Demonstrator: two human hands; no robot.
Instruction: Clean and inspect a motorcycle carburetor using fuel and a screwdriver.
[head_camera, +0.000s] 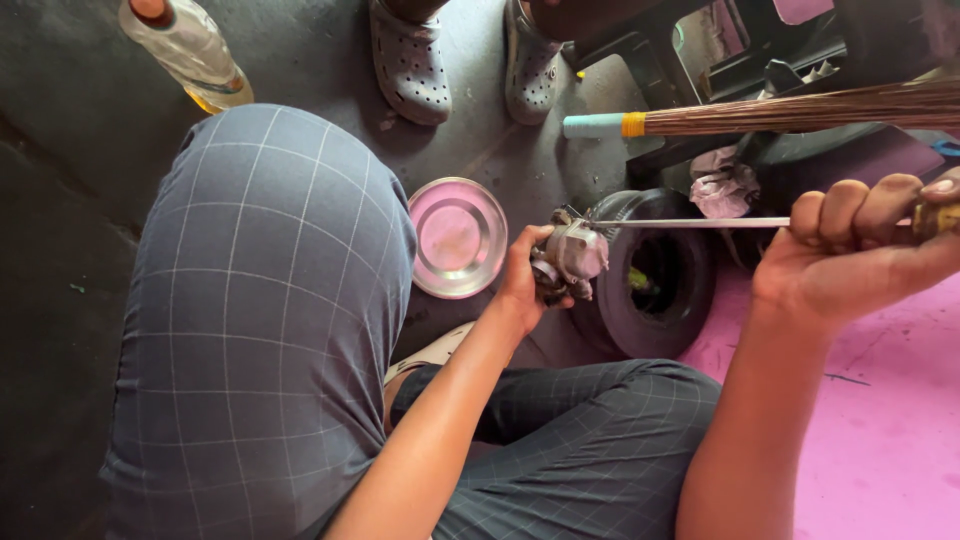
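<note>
The left hand (520, 280) is closed around a small grey metal engine part (573, 258), held above a black rubber tyre (650, 270); the right hand (850, 245) grips tight a long thin metal screwdriver (700, 223), tip at the part; best to hold the part still and keep the tool straight.

Observed: person's own body only. Trousers (260, 330) are dark grey-blue cloth with a thin pale windowpane check; the grid lines run in large squares over both legs, and the weave looks smooth. Both forearms are bare, no sleeve reaching into view, no watch, band or ring seen. Left hand (520, 285) and right hand (850, 250) are ungloved; the fingers (850, 210) carry dark, greasy-looking smudges. Thumbnail of the right hand is cut short.
</note>
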